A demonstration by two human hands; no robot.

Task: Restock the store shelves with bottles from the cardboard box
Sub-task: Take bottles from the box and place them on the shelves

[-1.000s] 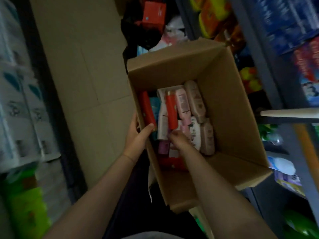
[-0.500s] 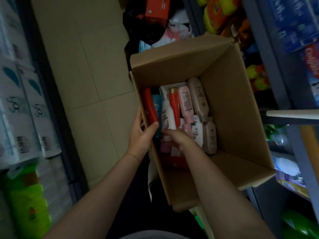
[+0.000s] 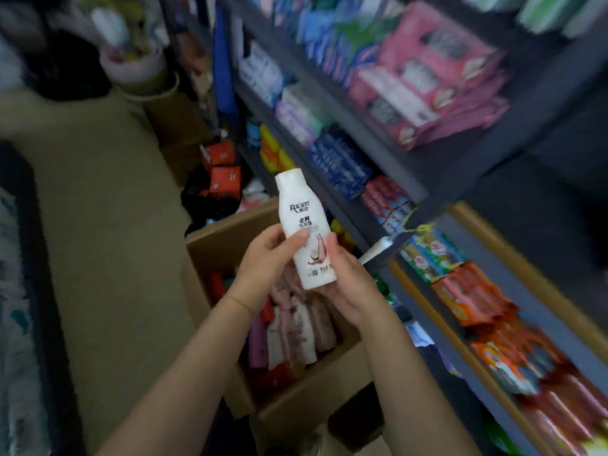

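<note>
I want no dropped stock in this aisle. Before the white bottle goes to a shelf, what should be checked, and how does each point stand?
1. White bottle held by both hands: ok, left hand and right hand grip it.
2. Bottle clear of cardboard box: ok.
3. Cap closed: cannot tell.
4. Free slot on the shelves: cannot tell, visible rows look full and blurred.
5. Box stable below: cannot tell.

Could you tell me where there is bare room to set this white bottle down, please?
The tan floor left of the cardboard box is bare. A dark gap on the shelving, right of the pink packs, looks open, though blurred. The box and the lower shelf rows are crowded. Both hands grip the white bottle.
</note>
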